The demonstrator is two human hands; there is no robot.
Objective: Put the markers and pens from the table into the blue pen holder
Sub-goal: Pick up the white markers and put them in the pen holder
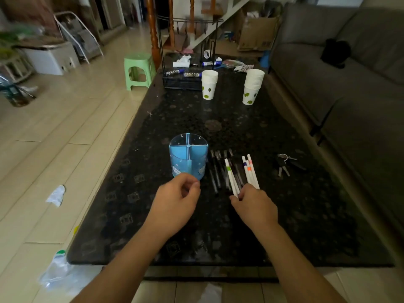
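A round blue pen holder (188, 156), split into compartments that look empty, stands on the dark stone table (218, 226). Just right of it lie several dark pens (215, 171) and several white markers with coloured bands (249, 169). My left hand (177, 200) hovers just in front of the holder, fingers curled loosely with nothing in them. To its right, my right hand (253, 206) rests on the near ends of the white markers, fingertips closing on the green-banded marker (230, 178). Whether that marker is off the table I cannot tell.
A bunch of keys (284, 164) lies right of the markers. Two stacks of paper cups (209, 84) stand farther back, with a black wire rack (183, 82) and larger markers behind. A grey sofa (349, 84) runs along the right; a green stool (138, 69) stands left.
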